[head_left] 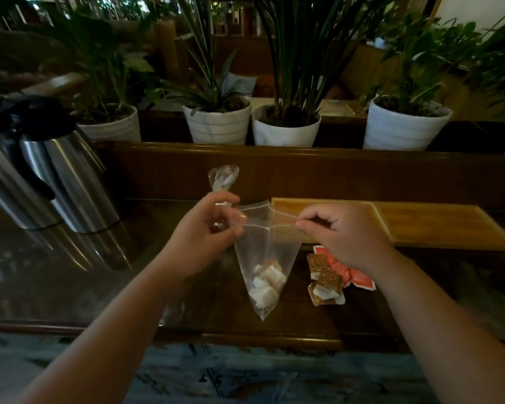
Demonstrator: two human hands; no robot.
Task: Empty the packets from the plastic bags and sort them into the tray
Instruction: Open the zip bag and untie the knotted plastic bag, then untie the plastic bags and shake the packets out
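Pinching opposite edges of a clear zip bag (263,258) of white packets (267,282), left hand (204,228) and right hand (341,234) hold it above the counter (99,272), near a wooden tray (438,225).

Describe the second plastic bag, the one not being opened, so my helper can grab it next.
Start at the wooden tray on the counter, then look left past both hands. The small bag sticks up above the left hand, which also holds it. Unlike the open bag, it is twisted shut.
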